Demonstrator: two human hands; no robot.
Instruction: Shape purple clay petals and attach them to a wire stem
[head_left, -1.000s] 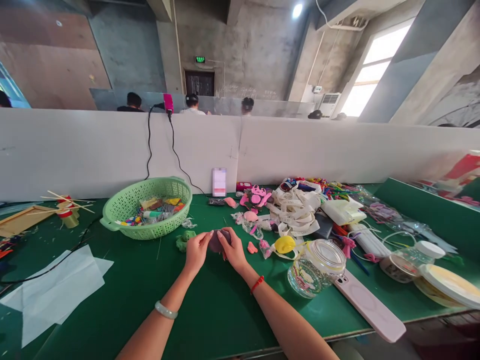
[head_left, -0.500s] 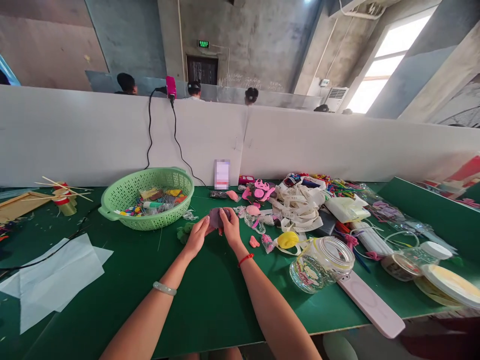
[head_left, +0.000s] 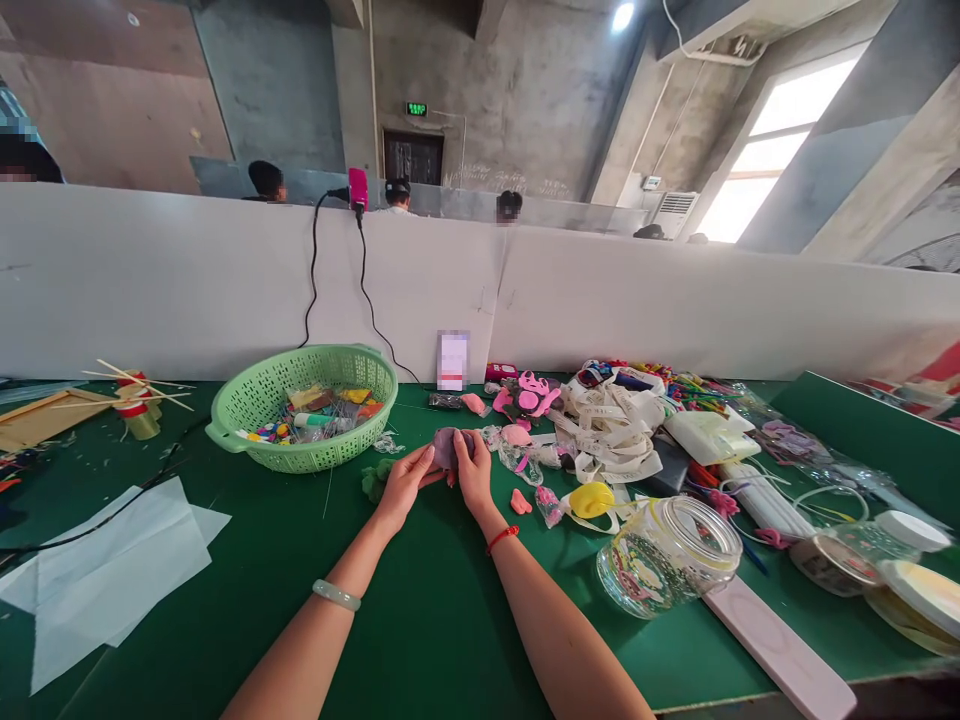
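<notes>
A lump of purple modelling clay sits between my hands, just above the green table top. My left hand holds its lower edge with the fingers together, and my right hand pinches it from the near side. A crumpled piece of green clay lies just left of my left hand. Small pink clay bits lie to the right of my right hand.
A green plastic basket of craft scraps stands at the left, beside white paper sheets. To the right are a glass jar, a yellow clay piece and a heap of white ribbon. A white partition backs the table.
The whole scene has shifted slightly in view as my head moved. My hands stay together on the purple clay, and the lump now shows more above my fingers.
</notes>
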